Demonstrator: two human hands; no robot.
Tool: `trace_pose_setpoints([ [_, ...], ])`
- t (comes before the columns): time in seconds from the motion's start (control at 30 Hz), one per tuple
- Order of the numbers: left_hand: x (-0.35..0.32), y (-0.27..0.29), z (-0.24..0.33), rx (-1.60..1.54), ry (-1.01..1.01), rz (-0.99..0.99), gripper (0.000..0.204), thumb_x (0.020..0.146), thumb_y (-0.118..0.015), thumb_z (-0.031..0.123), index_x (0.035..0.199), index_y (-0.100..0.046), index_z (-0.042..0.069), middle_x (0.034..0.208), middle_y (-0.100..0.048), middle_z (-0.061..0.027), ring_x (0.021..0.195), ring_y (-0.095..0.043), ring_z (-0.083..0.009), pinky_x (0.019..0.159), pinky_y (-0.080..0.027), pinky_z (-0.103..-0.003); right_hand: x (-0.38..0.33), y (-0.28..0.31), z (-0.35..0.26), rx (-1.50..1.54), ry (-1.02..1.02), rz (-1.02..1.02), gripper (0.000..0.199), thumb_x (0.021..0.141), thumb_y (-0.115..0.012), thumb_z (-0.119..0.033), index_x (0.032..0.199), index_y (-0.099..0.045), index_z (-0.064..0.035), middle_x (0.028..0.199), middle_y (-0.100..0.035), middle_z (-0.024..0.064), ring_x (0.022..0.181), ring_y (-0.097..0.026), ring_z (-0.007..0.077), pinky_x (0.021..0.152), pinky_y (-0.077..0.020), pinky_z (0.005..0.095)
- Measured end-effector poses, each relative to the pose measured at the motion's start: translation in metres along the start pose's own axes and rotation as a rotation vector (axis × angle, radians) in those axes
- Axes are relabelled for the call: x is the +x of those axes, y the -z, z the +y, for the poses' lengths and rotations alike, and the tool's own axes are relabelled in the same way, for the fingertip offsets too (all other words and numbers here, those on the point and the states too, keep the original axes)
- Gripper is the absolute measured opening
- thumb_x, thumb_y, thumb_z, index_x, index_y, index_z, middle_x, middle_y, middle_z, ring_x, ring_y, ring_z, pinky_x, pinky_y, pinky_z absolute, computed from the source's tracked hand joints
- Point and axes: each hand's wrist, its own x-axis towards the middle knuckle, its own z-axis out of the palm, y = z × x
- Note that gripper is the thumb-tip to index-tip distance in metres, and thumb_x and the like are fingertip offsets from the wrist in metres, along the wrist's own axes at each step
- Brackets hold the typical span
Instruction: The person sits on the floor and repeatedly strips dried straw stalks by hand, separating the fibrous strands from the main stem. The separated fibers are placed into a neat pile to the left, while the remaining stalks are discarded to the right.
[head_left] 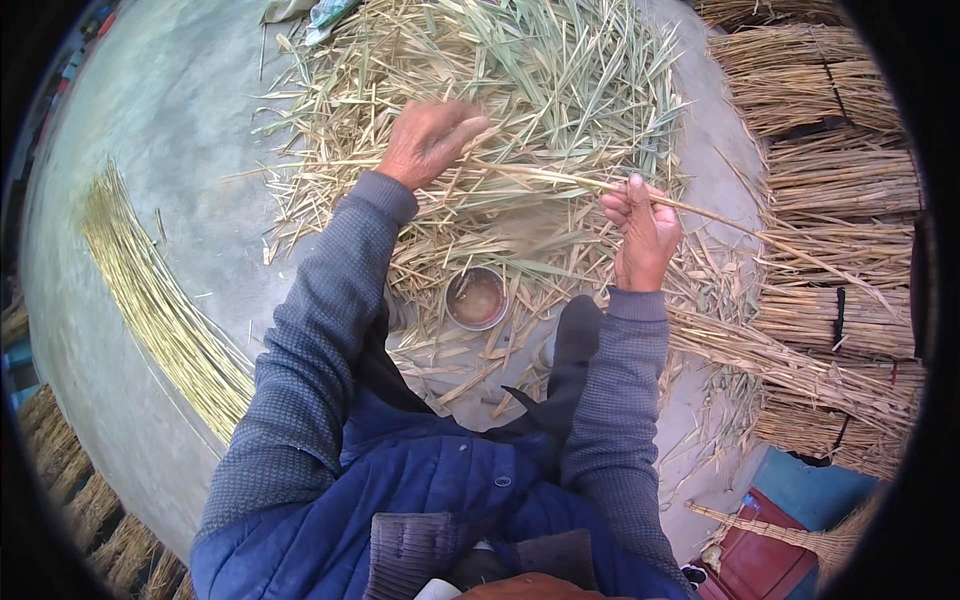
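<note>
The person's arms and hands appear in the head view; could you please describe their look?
The left sleeve and right sleeve are grey-blue with a waffle-like texture, ending in plain, smoother cuffs. The left hand and right hand are bare.

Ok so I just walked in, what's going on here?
A person is handling a long stalk over a pile of loose leaves. The right hand grips it; the left hand is blurred near its other end, so its grip is unclear. A round container sits below the pile. Yellowish stalks lie to the left, tied bundles to the right.
</note>
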Motion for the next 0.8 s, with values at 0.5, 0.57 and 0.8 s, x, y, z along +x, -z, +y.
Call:
trace_pose_setpoints([
  [0.5, -0.01, -0.018, -0.002, -0.493, 0.324, -0.131, 0.02, 0.089, -0.077, 0.024, 0.09, -0.071, 0.005, 0.083, -0.073, -0.003, 0.076, -0.067, -0.0096, 0.073, -0.049, -0.023, 0.007, 0.006, -0.006, 0.044, -0.045, 0.009, 0.032, 0.093, -0.074, -0.026, 0.103, -0.061, 0.0022, 0.083, -0.07, 0.0103, 0.069, -0.07, 0.014, 0.06, -0.0575, 0.0213],
  [0.57, -0.005, 0.002, -0.013, -0.8, 0.453, 0.237, 0.017, 0.093, -0.074, 0.021, 0.096, -0.068, 0.005, 0.085, -0.073, -0.0016, 0.076, -0.065, -0.0071, 0.071, -0.049, -0.02, 0.006, 0.009, -0.007, 0.017, -0.073, 0.071, 0.033, 0.093, -0.074, -0.025, 0.104, -0.061, 0.0028, 0.083, -0.069, 0.0105, 0.069, -0.07, 0.014, 0.059, -0.0574, 0.0213],
  [0.8, -0.014, 0.022, -0.053, 0.739, 0.054, 0.17, 0.025, 0.091, -0.071, 0.031, 0.1, -0.07, 0.007, 0.091, -0.073, -0.0051, 0.086, -0.064, -0.0213, 0.077, -0.045, -0.035, 0.006, 0.012, -0.008, 0.038, -0.037, 0.006, 0.032, 0.095, -0.072, -0.022, 0.108, -0.061, 0.0051, 0.089, -0.071, 0.0132, 0.074, -0.071, 0.0156, 0.062, -0.0587, 0.0211],
])
